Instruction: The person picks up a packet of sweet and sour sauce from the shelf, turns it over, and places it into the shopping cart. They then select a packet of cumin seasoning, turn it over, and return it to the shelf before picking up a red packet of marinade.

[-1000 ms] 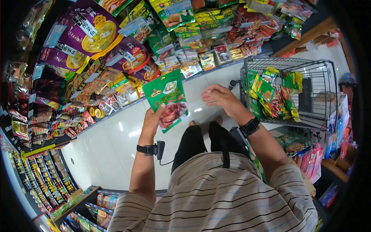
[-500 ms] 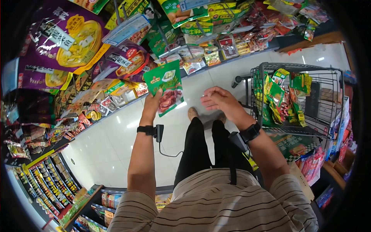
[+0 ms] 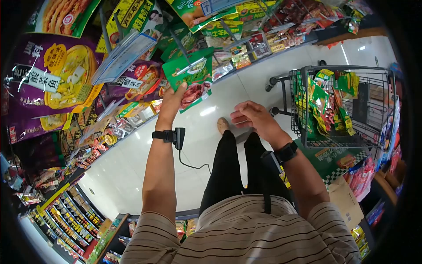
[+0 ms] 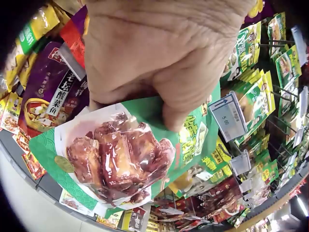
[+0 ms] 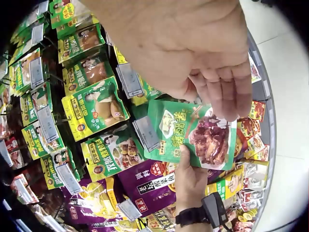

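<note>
My left hand (image 3: 170,104) pinches a green seasoning packet (image 3: 195,93) by its lower left side, thumb across the front. The packet's printed picture of glazed braised ribs faces outward in the left wrist view, where the packet (image 4: 120,157) is tilted below the hand. Its top edge overlaps a metal display hook (image 3: 180,46) in the head view, close to the hanging stock. My right hand (image 3: 257,121) hovers over the aisle, fingers loosely curled with nothing in them. In the right wrist view that hand partly overlaps the packet (image 5: 166,128).
Purple pickled-fish seasoning bags (image 3: 66,83) and green and yellow packets (image 5: 94,108) hang on hooks with price tags (image 4: 228,117). A wire shopping cart (image 3: 343,68) with several packets (image 3: 327,101) stands on the right. Pale floor tiles (image 3: 198,145) lie between the shelves.
My left hand has moved the packet forward and up to the hanging display. The shelf fills more of the view at upper left. My right hand keeps its loose pose.
</note>
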`<control>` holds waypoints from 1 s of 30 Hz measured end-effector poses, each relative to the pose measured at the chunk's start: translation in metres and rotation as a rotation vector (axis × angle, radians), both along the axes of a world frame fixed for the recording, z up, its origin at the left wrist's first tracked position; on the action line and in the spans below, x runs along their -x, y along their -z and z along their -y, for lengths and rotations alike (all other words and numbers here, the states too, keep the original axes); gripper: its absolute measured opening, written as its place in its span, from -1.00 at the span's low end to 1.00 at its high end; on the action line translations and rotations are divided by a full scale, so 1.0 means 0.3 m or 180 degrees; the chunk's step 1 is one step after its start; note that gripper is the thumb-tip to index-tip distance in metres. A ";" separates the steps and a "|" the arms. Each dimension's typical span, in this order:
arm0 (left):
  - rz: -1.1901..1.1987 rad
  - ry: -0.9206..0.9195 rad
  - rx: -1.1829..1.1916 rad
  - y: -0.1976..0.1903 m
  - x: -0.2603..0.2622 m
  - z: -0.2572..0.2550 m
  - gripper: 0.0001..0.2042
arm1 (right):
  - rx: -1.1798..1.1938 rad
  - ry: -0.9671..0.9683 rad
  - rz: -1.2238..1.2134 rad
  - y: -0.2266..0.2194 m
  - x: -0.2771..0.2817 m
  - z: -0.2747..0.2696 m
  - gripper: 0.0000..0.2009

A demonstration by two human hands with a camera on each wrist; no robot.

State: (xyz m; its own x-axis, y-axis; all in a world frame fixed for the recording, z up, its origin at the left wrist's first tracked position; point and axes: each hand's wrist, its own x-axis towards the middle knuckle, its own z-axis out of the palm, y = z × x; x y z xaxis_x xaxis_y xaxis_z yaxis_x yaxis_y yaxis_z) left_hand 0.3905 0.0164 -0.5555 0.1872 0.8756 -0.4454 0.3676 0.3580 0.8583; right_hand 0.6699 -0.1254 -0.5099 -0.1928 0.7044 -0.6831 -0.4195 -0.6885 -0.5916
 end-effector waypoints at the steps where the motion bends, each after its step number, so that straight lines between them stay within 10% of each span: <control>1: 0.0079 -0.0062 0.0022 -0.005 -0.010 -0.001 -0.60 | 0.0018 0.0008 0.0006 0.003 -0.004 -0.004 -0.73; 30: 0.0676 -0.0774 -0.0054 0.119 -0.070 -0.158 -0.65 | 0.0143 0.0193 -0.0004 0.008 -0.003 0.038 -0.70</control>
